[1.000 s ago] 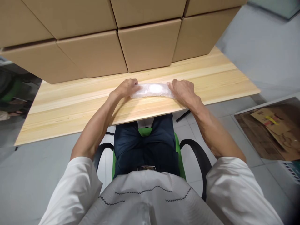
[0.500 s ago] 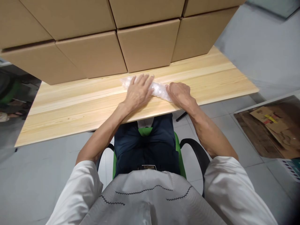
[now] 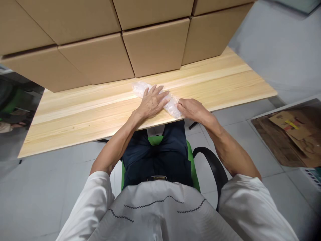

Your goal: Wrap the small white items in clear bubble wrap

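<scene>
A long, whitish bundle of bubble wrap (image 3: 172, 106) lies slantwise on the wooden tabletop, its right end close to the front edge. Across its middle rests my left hand (image 3: 152, 102), flat with the fingers spread, pressing on it from above. My right hand (image 3: 190, 107) is closed at the bundle's right end, thumb and curled fingers pinching the plastic. Part of the bundle is hidden under the left palm. Whether anything is wrapped inside cannot be made out.
Cardboard boxes (image 3: 157, 47) are stacked along the back of the wooden table (image 3: 75, 117). I sit on a green chair with black armrests (image 3: 209, 164). On the floor at the right, an open container holds flattened cardboard (image 3: 293, 125). A pale wall (image 3: 281, 50) stands at right.
The bundle has turned slightly, its right end coming nearer the front edge. My right hand has moved down toward me with it, and my left hand has slid a little rightward and nearer.
</scene>
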The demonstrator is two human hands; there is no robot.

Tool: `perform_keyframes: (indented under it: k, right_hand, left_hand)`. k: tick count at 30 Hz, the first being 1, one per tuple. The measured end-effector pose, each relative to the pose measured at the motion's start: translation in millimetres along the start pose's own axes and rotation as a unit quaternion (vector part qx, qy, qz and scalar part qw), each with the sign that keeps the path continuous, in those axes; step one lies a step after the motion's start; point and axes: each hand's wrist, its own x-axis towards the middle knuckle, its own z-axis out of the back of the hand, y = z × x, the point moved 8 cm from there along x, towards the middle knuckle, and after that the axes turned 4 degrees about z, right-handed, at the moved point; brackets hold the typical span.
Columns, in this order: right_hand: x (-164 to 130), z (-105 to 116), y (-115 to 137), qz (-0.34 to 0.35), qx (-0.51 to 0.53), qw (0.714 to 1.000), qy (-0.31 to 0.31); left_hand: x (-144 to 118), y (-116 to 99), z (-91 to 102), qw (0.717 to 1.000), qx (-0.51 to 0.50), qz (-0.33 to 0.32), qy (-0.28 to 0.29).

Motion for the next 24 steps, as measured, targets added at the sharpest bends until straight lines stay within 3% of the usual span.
perform_keyframes:
  k: [5, 9, 11, 17, 24]
  right_hand:
    - [-13, 14, -11, -0.004, 0.043, 0.999, 0.008]
    - [-9, 34, -25, -0.058, 0.088, 0.987, -0.118]
    - [-1, 34, -17, -0.038, 0.099, 0.983, -0.153]
    - [17, 19, 36, 0.114, 0.104, 0.973, -0.172]
    - [13, 12, 44, 0.132, 0.035, 0.976, -0.17]
  left_hand:
    - [4, -2, -3.8, 1.0, 0.0, 0.007, 0.003]
    - [5, 0, -7.1, 1.0, -0.018, 0.001, -0.009]
    - [6, 4, -8.9, 0.999, -0.032, -0.001, -0.025]
    - [11, 10, -18.6, 0.997, -0.064, -0.004, -0.033]
    - [13, 4, -19.2, 0.999, -0.038, 0.006, -0.02]
